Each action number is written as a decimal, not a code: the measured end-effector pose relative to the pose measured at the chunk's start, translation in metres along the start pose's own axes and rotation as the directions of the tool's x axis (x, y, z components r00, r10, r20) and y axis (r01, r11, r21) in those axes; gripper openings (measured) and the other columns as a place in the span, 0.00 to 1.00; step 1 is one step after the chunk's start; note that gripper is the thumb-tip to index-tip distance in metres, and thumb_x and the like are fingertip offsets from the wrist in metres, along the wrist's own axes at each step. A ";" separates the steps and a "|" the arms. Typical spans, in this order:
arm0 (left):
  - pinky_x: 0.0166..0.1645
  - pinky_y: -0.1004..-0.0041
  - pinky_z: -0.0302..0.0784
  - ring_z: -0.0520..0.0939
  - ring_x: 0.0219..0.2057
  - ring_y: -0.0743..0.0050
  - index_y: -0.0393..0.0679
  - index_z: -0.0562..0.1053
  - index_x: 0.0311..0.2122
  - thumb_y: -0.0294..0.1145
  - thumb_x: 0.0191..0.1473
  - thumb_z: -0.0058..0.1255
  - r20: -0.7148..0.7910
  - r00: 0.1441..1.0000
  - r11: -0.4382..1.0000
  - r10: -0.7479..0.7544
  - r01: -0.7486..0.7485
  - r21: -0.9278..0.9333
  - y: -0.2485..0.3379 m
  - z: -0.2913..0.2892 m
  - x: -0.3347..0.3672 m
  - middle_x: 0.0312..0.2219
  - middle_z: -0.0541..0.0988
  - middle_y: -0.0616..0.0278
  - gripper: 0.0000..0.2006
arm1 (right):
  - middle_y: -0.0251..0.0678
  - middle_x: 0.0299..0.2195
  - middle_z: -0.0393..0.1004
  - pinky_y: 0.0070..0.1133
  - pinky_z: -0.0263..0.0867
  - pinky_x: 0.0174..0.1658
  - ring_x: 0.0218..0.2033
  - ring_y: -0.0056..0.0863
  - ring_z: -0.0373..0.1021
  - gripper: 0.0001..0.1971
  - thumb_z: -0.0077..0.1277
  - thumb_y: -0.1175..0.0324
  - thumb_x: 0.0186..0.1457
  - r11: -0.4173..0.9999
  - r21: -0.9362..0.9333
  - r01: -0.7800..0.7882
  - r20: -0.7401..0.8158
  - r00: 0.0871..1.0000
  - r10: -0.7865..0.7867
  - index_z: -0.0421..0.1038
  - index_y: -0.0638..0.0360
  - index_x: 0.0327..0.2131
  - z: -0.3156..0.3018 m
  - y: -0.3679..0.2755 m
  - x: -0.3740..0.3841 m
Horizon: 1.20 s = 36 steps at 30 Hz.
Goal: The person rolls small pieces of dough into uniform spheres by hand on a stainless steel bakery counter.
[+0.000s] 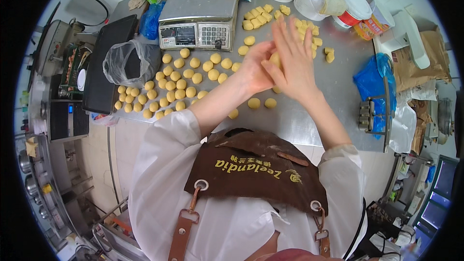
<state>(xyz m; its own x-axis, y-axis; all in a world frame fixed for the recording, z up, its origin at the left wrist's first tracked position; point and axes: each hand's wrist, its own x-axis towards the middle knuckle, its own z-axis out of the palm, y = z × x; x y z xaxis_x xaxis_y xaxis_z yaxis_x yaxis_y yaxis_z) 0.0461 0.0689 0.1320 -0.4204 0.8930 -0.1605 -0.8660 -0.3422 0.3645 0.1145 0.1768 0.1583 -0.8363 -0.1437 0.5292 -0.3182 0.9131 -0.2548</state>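
Observation:
Between my two palms sits a yellow dough ball (275,59), mostly covered by the fingers. My left hand (257,70) is cupped under and beside it, palm up. My right hand (294,65) lies over it, fingers stretched long and pointing away from me, the thumb across toward the left palm. Rolled dough balls (191,92) spread over the steel table on the left. A few more balls (262,103) rest just below my hands. Beyond them, at the back, lie unrolled cut dough pieces (258,17), and others (309,26) are partly hidden behind my right fingers.
A digital scale (200,14) stands at the back left. Left of the balls are a clear plastic bag (128,63) and a black tray (104,77). White tubs (355,7) line the back right. A blue bag (372,79) and metal rack (372,116) occupy the right edge.

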 end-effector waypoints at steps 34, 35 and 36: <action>0.27 0.76 0.70 0.78 0.23 0.73 0.41 0.72 0.26 0.53 0.63 0.44 -0.267 0.946 0.790 0.184 0.020 0.613 -0.019 -0.092 0.050 0.24 0.78 0.59 0.24 | 0.47 0.52 0.73 0.29 0.55 0.62 0.57 0.39 0.65 0.23 0.38 0.57 0.68 0.450 0.483 -0.751 0.066 0.544 0.837 0.72 0.69 0.50 0.001 0.072 -0.180; 0.28 0.74 0.70 0.78 0.23 0.73 0.39 0.72 0.26 0.53 0.62 0.44 -0.233 0.937 0.650 0.260 0.009 0.760 -0.027 -0.088 0.062 0.22 0.77 0.59 0.25 | 0.47 0.51 0.73 0.28 0.56 0.61 0.56 0.39 0.66 0.22 0.39 0.57 0.68 0.450 0.479 -0.754 0.061 0.540 0.840 0.73 0.68 0.49 0.001 0.073 -0.181; 0.29 0.72 0.70 0.78 0.23 0.72 0.37 0.72 0.26 0.53 0.62 0.44 -0.182 0.927 0.481 0.327 0.002 0.877 -0.037 -0.084 0.077 0.20 0.75 0.59 0.26 | 0.47 0.51 0.74 0.28 0.57 0.61 0.55 0.38 0.67 0.22 0.39 0.57 0.68 0.450 0.475 -0.756 0.054 0.536 0.842 0.73 0.68 0.49 0.001 0.076 -0.180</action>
<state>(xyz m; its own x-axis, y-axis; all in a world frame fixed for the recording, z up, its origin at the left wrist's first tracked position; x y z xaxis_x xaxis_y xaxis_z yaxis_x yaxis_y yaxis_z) 0.0227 0.1254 0.0292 -0.7226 0.6628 -0.1964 -0.1804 0.0934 0.9791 0.2406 0.2715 0.0428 -0.7405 0.6716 0.0251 0.2768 0.3388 -0.8992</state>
